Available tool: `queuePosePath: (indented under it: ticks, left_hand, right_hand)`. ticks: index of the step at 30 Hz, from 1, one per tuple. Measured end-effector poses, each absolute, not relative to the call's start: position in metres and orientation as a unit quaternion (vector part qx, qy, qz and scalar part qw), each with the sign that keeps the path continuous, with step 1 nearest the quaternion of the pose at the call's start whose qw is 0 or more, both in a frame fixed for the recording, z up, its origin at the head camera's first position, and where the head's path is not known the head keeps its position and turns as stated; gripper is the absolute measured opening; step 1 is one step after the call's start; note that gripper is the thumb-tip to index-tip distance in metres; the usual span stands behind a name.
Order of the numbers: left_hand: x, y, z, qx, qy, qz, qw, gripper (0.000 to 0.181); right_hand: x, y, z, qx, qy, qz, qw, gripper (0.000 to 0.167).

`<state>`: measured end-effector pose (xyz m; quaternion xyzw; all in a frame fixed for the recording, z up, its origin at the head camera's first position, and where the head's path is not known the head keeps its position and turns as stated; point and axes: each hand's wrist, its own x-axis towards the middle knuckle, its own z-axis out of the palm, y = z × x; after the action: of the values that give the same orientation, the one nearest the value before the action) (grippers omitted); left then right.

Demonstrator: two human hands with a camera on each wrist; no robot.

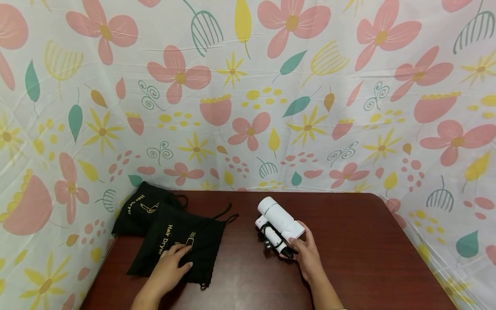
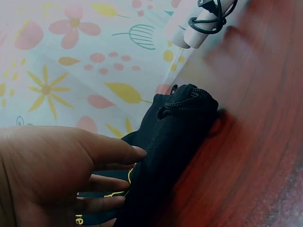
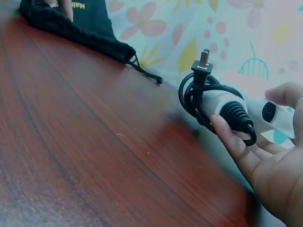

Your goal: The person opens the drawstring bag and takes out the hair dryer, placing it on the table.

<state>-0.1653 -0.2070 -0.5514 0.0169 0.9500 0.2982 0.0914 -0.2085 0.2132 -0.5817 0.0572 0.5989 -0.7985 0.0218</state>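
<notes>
My right hand (image 1: 308, 255) grips a white folding hair dryer (image 1: 280, 217) by its rear end, holding it over the table. A black cord (image 3: 196, 94) is wound round the folded handle, and its two-pin plug (image 3: 202, 66) sticks up in the right wrist view. On the left, my left hand (image 1: 168, 269) rests on a black drawstring pouch (image 1: 205, 245) with gold "Hair Dryer" lettering. Its fingers (image 2: 102, 182) lie fairly straight across the cloth, with the thumb apart from them. The pouch's drawstring end (image 2: 189, 99) faces toward the dryer.
A second black "Hair Dryer" pouch (image 1: 131, 213) lies behind the first at the table's back left edge. The dark red wooden table (image 1: 368, 245) extends right of the dryer. Flowered cloth (image 1: 248, 86) hangs behind and along both sides.
</notes>
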Motion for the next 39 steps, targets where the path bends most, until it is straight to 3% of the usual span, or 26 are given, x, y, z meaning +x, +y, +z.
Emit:
queuePosePath:
  ticks: [19,39]
  left_hand:
    - [-0.157,-0.219,-0.558,-0.005,0.952,0.296,0.077,0.059]
    - [-0.148,-0.229,-0.553,-0.034,0.956,0.277,0.095,0.062]
  right_hand:
    - [-0.212,0.227,-0.583,0.080,0.577,-0.813,-0.011,0.066]
    - [-0.216,0.242,-0.580,0.090,0.571,-0.815,-0.035,0.065]
